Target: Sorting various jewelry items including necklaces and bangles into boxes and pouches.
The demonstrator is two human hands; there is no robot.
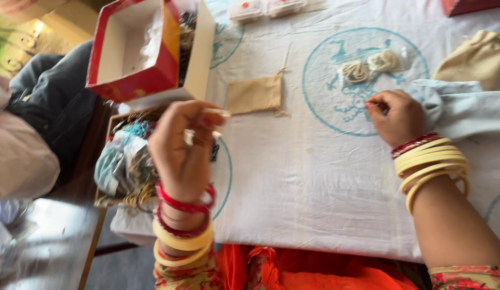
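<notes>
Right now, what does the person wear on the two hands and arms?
The left hand has a silver-coloured ring and painted nails; its wrist carries red and cream-yellow round bangles. The right hand has a stack of cream-yellow bangles with one red patterned bangle. Both arms end in floral-printed sleeves.
</notes>
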